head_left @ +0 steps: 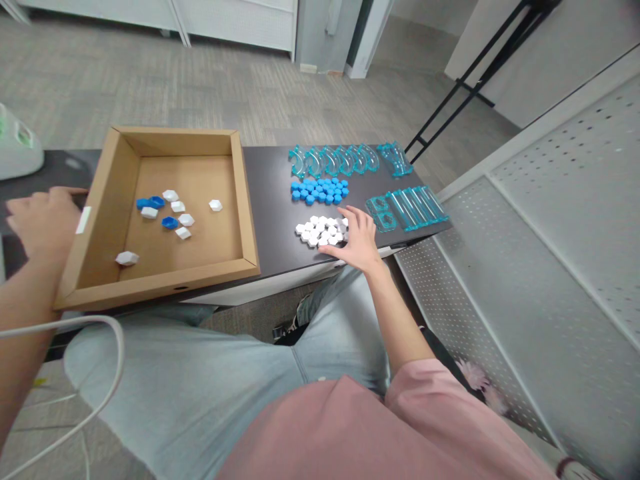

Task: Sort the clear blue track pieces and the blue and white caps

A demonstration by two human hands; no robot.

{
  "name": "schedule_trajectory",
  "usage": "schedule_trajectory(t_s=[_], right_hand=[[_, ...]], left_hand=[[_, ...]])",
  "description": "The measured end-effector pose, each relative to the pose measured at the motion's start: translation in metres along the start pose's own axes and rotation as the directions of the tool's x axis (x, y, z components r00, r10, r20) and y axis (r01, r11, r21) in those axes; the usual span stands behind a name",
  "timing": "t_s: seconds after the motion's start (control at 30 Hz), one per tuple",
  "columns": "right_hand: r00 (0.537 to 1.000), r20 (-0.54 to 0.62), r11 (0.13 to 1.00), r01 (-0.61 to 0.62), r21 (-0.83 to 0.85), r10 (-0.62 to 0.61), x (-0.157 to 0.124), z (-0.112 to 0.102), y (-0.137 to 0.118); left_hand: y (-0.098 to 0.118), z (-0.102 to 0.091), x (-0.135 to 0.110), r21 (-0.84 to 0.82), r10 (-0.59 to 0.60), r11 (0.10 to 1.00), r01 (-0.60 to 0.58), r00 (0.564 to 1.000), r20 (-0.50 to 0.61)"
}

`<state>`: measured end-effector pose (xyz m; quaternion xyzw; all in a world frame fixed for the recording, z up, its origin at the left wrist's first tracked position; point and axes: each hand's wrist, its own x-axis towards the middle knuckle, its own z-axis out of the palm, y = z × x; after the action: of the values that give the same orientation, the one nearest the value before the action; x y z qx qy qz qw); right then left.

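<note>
My right hand (pixel 357 240) rests on the dark table (pixel 270 200), fingers curled over the right edge of a cluster of white hexagonal pieces (pixel 320 231); whether it grips one is hidden. Behind them lies a cluster of blue hexagonal pieces (pixel 320 190). A shallow cardboard box (pixel 245 200) on the left holds several loose white pieces (pixel 180 212) and blue pieces (pixel 150 203). My left hand (pixel 43 220) lies loosely curled at the box's left outer wall, and nothing shows in it.
Clear turquoise curved track parts (pixel 333 160) line the table's far edge, with straight turquoise tubes and square parts (pixel 407 208) at the right. A white perforated panel (pixel 550 253) stands to the right. A white cable (pixel 90 373) crosses my lap. A white device (pixel 15 143) sits far left.
</note>
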<state>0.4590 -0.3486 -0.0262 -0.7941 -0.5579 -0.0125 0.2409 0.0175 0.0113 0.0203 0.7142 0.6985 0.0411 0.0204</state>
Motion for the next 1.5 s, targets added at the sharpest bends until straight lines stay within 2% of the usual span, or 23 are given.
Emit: schedule_trajectory(t_s=[0.1,0.17,0.37,0.93,1.03,1.13,1.27,1.37,1.43,1.5], right_hand=[[0.995,0.094,0.999,0.045,-0.021,-0.042,0.005,0.000,-0.013],[0.992,0.110,0.998,0.061,-0.027,-0.058,0.007,0.001,-0.020],[0.993,0.096,0.997,0.069,-0.035,-0.066,0.008,0.005,-0.026],[0.990,0.103,0.995,0.098,0.028,-0.100,0.013,0.010,-0.035],[0.994,0.036,0.991,0.099,0.089,-0.102,0.013,0.012,-0.028],[0.992,-0.119,0.976,0.076,0.204,-0.052,0.011,0.015,-0.017],[0.945,-0.313,0.925,0.031,0.379,0.097,0.009,0.015,-0.010],[0.908,-0.382,0.910,0.005,0.415,0.170,0.010,0.009,-0.022],[0.924,-0.362,0.906,0.047,0.421,0.121,0.016,0.003,-0.041],[0.961,-0.274,0.894,0.156,0.420,-0.039,0.027,-0.004,-0.070]], left_hand=[[-0.008,0.007,0.007,-0.033,-0.033,0.999,0.032,0.999,-0.028],[-0.011,0.010,0.010,-0.033,-0.021,0.999,0.020,0.999,-0.035],[-0.009,0.007,0.007,-0.048,-0.015,0.999,0.015,1.000,-0.003],[-0.005,0.001,-0.001,-0.116,-0.013,0.993,0.012,1.000,-0.006],[-0.005,0.003,-0.003,-0.137,-0.021,0.990,0.017,0.999,-0.028],[-0.005,0.005,-0.005,-0.140,-0.028,0.990,0.019,0.998,-0.062],[-0.002,0.003,-0.008,-0.137,-0.018,0.991,0.008,0.997,-0.072],[0.001,-0.001,-0.013,-0.147,-0.003,0.989,-0.004,0.999,-0.046],[0.001,-0.004,-0.016,-0.162,0.010,0.987,-0.015,0.999,-0.033],[0.001,-0.006,-0.019,-0.187,0.022,0.982,-0.027,0.999,-0.027]])
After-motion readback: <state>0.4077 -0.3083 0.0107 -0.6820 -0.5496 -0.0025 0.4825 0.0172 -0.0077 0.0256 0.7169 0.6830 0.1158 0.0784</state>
